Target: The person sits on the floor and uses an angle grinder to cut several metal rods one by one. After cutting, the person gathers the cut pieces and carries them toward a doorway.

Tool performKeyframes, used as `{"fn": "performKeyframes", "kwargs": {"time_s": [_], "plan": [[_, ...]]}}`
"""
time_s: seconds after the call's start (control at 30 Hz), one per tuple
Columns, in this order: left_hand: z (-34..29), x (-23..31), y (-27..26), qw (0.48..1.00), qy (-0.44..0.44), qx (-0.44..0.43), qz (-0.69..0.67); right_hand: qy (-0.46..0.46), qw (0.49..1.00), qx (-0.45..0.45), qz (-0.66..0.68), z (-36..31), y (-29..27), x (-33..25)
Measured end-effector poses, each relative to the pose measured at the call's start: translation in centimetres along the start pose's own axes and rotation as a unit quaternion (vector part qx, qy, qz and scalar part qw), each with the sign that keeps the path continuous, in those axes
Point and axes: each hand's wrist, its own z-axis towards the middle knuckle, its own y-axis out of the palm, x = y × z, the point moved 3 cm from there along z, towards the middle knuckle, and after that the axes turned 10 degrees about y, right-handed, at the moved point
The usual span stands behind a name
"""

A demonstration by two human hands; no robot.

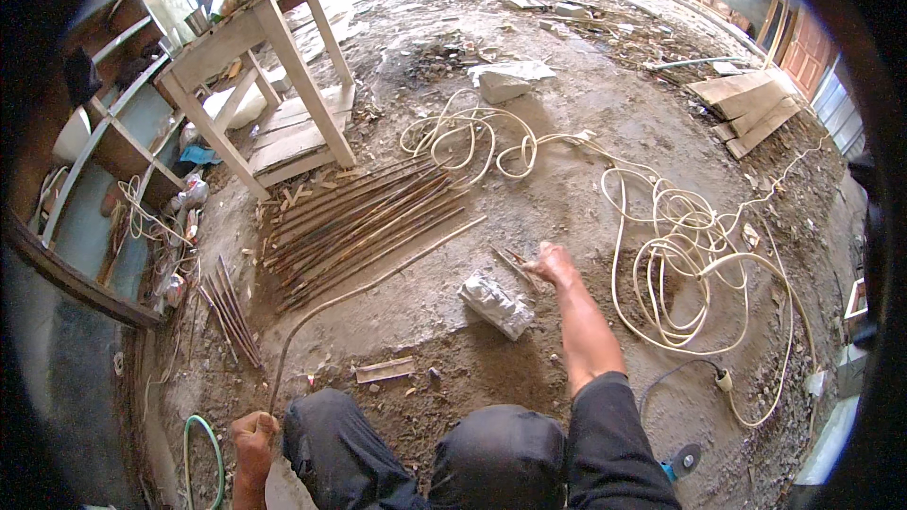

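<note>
Near the lower left edge my left hand is closed round the near end of a long brown steel rod. The rod curves up from the fist and runs out over the ground to the right. My right hand is stretched forward with its fingers closed. Thin dark metal pieces stick out beside the fingers; their kind is unclear. Just left of the right wrist lies a rough grey concrete block. A bundle of rusty steel rods rests on the dirt beyond the curved rod.
Loops of pale cable spread on the right. An angle grinder lies at lower right. A wooden table and shelving stand left. Shorter rods lie left, and a white-topped block sits farther back.
</note>
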Motion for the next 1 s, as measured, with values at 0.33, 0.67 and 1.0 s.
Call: {"fn": "performKeyframes", "kwargs": {"time_s": [0.33,0.67,1.0], "plan": [[2.9,1.3,2.7,0.995,0.075,-0.049,-0.038,-0.374,0.866,0.300,0.143,-15.5,-17.2,-7.8],[2.9,4.3,3.3,0.957,0.274,-0.012,0.091,-0.443,0.893,0.039,0.068,-19.3,-16.9,-7.3],[0.7,5.8,10.3,0.993,0.076,0.004,0.085,-0.225,0.966,0.067,0.106,-19.0,-15.6,-5.0]]}}
